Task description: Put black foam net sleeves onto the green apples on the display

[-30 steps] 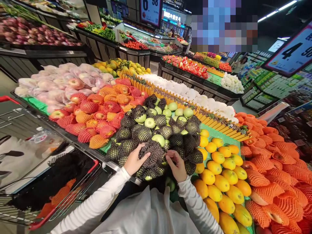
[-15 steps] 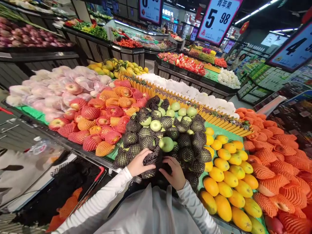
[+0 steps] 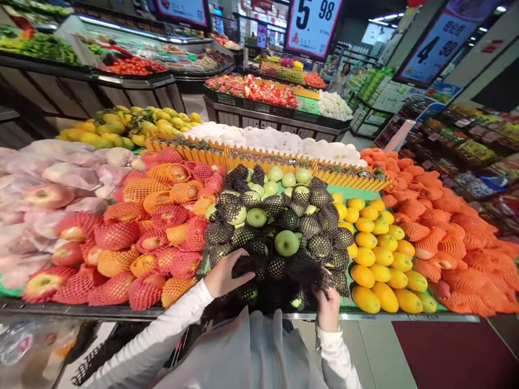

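Green apples lie heaped in front of me, many in black foam net sleeves. A bare green apple (image 3: pixel 287 243) sits on the pile between my hands. At the near left of the heap, my left hand (image 3: pixel 227 273) curls its thumb and fingers around a dark net sleeve (image 3: pixel 243 265); whether an apple is inside is hidden. My right hand (image 3: pixel 327 302), near the front right of the heap, pinches a black net sleeve (image 3: pixel 306 270) that spreads to the left. Dark netting blurs the area between the hands.
Red apples in pink and orange nets (image 3: pixel 152 237) lie left, wrapped pale fruit (image 3: pixel 57 183) beyond them. Yellow melon-like fruit (image 3: pixel 381 270) and orange-netted fruit (image 3: pixel 450 232) lie right. A yellow picket divider (image 3: pixel 251 160) runs behind. The stand's metal edge (image 3: pixel 401 317) is close to my body.
My hands have moved apart, the right one going rightward with a black net sleeve. The view has turned, and the cart at lower left is now mostly out of sight.
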Action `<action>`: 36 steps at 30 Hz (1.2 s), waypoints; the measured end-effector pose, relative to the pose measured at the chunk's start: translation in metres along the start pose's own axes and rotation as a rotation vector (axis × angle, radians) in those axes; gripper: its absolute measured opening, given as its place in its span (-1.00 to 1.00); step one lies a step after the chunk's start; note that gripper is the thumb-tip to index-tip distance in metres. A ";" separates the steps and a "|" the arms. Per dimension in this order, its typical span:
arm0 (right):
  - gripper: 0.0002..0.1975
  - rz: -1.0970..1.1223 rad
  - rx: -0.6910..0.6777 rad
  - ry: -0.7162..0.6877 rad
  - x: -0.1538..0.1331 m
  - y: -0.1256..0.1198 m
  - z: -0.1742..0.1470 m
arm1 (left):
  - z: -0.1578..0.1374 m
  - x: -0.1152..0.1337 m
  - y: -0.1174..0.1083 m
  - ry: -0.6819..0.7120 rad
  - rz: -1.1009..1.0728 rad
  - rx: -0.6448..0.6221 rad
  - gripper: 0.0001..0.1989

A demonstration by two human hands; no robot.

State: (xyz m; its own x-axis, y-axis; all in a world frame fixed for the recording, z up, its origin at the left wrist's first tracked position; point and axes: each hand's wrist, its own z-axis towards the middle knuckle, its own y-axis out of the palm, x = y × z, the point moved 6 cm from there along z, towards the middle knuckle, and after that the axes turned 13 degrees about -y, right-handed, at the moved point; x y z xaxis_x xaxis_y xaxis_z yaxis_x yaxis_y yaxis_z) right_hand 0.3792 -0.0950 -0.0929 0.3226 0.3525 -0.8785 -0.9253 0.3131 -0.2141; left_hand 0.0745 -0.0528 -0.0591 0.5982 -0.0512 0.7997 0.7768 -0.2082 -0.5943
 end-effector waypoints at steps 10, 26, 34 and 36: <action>-0.78 -0.105 0.266 0.074 -0.030 -0.027 -0.056 | 0.052 -0.016 -0.047 -0.083 -0.165 0.521 -0.37; -0.91 -0.192 -0.014 -0.275 -0.100 0.006 -0.033 | -0.020 0.064 0.038 0.108 -0.371 -0.235 -0.73; -0.70 -0.186 -0.111 -0.292 -0.085 -0.003 -0.012 | -0.023 0.074 0.063 0.002 -0.583 -0.245 -0.73; -0.65 -0.141 -0.126 -0.313 -0.082 -0.010 -0.006 | -0.024 0.080 0.078 -0.043 -0.631 -0.286 -0.66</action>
State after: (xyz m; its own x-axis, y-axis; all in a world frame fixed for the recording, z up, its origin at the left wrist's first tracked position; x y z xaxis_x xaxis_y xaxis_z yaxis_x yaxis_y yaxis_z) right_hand 0.3606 -0.1326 -0.0210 0.4759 0.5729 -0.6673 -0.8785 0.2737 -0.3916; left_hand 0.1787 -0.0968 -0.0394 0.0615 0.2019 0.9775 0.8998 -0.4349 0.0333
